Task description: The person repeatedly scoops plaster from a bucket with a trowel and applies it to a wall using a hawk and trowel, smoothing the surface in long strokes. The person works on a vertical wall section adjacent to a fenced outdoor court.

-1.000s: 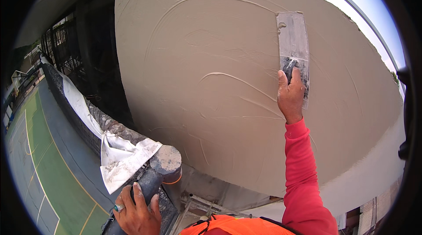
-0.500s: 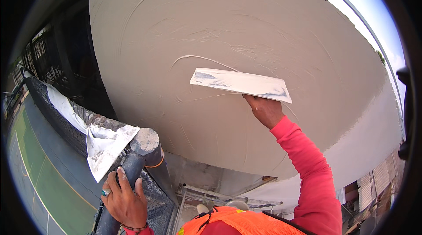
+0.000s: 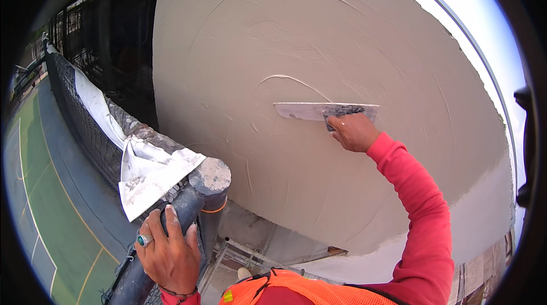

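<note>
A broad, flat plastering trowel (image 3: 302, 111) is in my right hand (image 3: 356, 131), its fingers closed around the dark, smeared handle. The long blade lies nearly level, with its back toward me, at the grey-beige plastered wall (image 3: 319, 48). Whether its whole face touches the plaster I cannot tell. Curved ridges and fine trowel marks run over the coat above the blade. At the lower left, my left hand (image 3: 168, 256) wears a green-stoned ring and grips a dark pipe rail (image 3: 187, 205), fingers over the top and thumb along the side.
The rail meets a round post with a rough cement top (image 3: 211, 175). A splattered white sheet (image 3: 154, 171) drapes over the ledge beside it. Below left, past mesh netting (image 3: 85, 114), is a green and blue court (image 3: 62, 214). Metal scaffolding (image 3: 250, 256) stands below the wall.
My right hand has turned the trowel over: its plaster-smeared face showed before, now its back and handle do. The whole view has shifted slightly. My left hand stays on the rail.
</note>
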The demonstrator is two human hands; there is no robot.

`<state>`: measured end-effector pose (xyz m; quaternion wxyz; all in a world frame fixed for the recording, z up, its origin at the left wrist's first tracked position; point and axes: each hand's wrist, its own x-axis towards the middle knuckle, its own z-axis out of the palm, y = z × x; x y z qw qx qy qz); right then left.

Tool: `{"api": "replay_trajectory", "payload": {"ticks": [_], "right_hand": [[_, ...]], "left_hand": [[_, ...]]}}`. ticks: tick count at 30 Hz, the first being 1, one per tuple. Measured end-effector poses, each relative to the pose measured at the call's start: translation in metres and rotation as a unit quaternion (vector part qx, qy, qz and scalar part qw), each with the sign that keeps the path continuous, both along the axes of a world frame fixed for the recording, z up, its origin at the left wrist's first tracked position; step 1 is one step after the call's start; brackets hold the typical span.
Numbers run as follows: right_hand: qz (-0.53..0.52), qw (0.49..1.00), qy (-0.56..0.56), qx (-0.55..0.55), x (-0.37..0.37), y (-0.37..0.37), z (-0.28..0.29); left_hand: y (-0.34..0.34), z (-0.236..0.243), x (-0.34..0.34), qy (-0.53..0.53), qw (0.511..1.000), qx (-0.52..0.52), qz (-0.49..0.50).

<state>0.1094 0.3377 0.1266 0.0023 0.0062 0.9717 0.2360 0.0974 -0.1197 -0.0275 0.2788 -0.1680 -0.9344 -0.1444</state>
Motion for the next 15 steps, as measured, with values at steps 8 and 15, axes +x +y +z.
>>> {"api": "replay_trajectory", "payload": {"ticks": [8,15], "right_hand": [[0.049,0.995,0.062,-0.053,-0.106,-0.013,0.07],[0.13,0.958,0.237,-0.1,-0.201,-0.038,0.155]], "left_hand": [[0.005,0.005,0.002,0.009,1.0,0.021,0.009],[0.004,0.005,0.0,0.015,1.0,0.02,0.013]]}}
